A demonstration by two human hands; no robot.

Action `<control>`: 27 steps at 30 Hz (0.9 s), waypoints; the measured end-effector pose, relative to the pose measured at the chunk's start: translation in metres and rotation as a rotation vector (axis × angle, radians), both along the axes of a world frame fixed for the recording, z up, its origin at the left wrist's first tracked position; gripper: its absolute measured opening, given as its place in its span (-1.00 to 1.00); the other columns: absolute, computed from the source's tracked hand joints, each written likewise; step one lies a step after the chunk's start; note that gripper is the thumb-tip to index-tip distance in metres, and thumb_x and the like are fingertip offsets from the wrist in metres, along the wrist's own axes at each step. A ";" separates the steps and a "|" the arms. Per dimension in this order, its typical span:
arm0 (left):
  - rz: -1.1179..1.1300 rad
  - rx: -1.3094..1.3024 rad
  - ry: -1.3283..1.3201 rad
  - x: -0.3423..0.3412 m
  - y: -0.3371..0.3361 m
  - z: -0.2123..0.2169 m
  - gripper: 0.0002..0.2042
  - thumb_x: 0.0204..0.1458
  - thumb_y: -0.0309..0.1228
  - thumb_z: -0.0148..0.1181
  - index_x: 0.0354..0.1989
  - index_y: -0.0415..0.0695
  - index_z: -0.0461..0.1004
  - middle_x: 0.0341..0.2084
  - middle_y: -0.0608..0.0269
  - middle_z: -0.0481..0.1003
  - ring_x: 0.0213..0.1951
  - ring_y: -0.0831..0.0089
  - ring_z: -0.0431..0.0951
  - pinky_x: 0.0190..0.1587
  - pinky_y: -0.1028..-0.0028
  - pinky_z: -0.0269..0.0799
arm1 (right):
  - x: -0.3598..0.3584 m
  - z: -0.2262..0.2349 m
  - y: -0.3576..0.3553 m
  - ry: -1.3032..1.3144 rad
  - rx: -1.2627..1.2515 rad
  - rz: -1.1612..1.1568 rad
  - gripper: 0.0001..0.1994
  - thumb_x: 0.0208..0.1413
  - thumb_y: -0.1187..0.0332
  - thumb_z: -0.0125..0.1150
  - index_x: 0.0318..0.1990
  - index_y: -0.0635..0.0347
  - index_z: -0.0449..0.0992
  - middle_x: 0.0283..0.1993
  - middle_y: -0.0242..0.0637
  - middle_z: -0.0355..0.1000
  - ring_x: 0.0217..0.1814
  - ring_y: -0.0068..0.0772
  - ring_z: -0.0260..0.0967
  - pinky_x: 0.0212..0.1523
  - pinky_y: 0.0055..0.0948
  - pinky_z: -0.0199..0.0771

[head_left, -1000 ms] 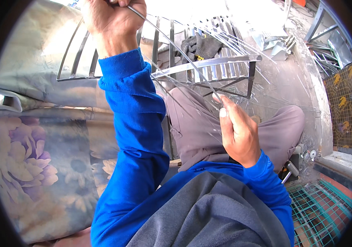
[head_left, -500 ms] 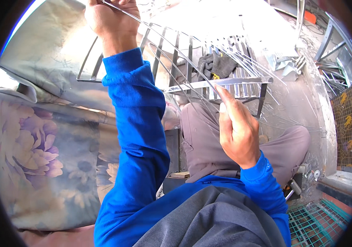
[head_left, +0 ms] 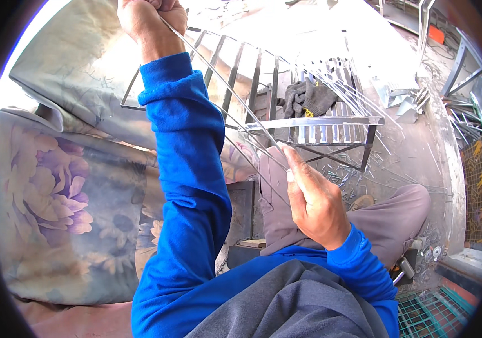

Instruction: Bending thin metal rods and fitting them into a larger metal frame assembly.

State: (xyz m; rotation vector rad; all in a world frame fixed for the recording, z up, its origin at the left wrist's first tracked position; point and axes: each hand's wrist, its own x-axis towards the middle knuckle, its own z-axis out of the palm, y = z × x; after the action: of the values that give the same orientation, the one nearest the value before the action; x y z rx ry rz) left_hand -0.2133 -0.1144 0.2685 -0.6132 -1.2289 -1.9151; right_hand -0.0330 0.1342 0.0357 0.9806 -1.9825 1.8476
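Observation:
My left hand [head_left: 154, 27] is closed at the top edge of the view, which cuts off part of its fingers. From it, thin metal rods [head_left: 230, 88] slant down to the right across a metal frame. My right hand [head_left: 318, 204], in front of my lap, pinches the near end of one rod between thumb and fingertips. Other thin rods run loosely beside it, past my thigh. Behind the rods stands the slatted dark metal frame [head_left: 331, 121], with a grey cloth [head_left: 308, 100] lying on its slats.
Several long thin rods [head_left: 359, 101] lie over the frame's right side. Metal offcuts [head_left: 337, 172] litter the floor. Flower-patterned fabric [head_left: 55, 186] covers the left side. A green wire grid [head_left: 429, 315] is at lower right, a blue-grey metal stand [head_left: 456, 65] at upper right.
My right hand has come down and a little left, still pinching the rod. The view has shifted slightly, so the frame and cloth appear lower and further right.

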 end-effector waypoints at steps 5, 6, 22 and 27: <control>0.116 -0.012 0.028 0.005 0.008 0.009 -0.74 0.37 -0.28 -0.10 -0.44 0.10 0.31 -0.67 0.58 0.17 -0.68 0.67 0.15 -0.65 0.62 0.06 | -0.007 -0.006 -0.001 0.051 -0.015 -0.008 -0.57 0.22 0.61 0.07 0.26 0.42 0.36 0.11 0.16 0.49 0.09 0.08 0.54 0.02 -0.22 0.57; 0.108 -0.065 0.051 0.007 0.006 0.011 -0.74 0.37 -0.27 -0.10 -0.44 0.10 0.31 -0.66 0.59 0.17 -0.68 0.68 0.15 -0.65 0.62 0.06 | -0.007 -0.007 -0.001 0.055 -0.005 -0.004 -0.54 0.21 0.61 0.08 0.28 0.40 0.34 0.10 0.14 0.49 0.09 0.08 0.53 -0.01 -0.20 0.59; -0.055 -0.174 -0.019 0.001 0.013 0.024 -0.65 0.37 -0.35 -0.15 -0.58 0.12 0.21 -0.75 0.56 0.07 -0.76 0.62 0.06 -0.72 0.55 -0.04 | 0.006 -0.008 -0.004 0.005 0.014 0.088 -0.46 0.16 0.61 0.13 0.34 0.36 0.29 -0.04 0.12 0.54 -0.05 0.04 0.57 -0.11 -0.20 0.59; 0.023 -0.091 0.009 0.001 0.047 0.011 -0.71 0.36 -0.35 -0.13 -0.50 0.10 0.28 -0.71 0.56 0.15 -0.73 0.63 0.10 -0.70 0.58 -0.02 | 0.004 -0.009 -0.007 0.036 -0.037 0.072 -0.48 0.18 0.59 0.13 0.33 0.35 0.30 -0.04 0.14 0.54 -0.07 0.06 0.57 -0.12 -0.20 0.59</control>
State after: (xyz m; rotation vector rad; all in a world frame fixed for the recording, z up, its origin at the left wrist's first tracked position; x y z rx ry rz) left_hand -0.2128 -0.0675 0.2798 -0.6516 -1.3179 -1.8429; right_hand -0.0286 0.1275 0.0267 1.0806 -1.9095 1.8826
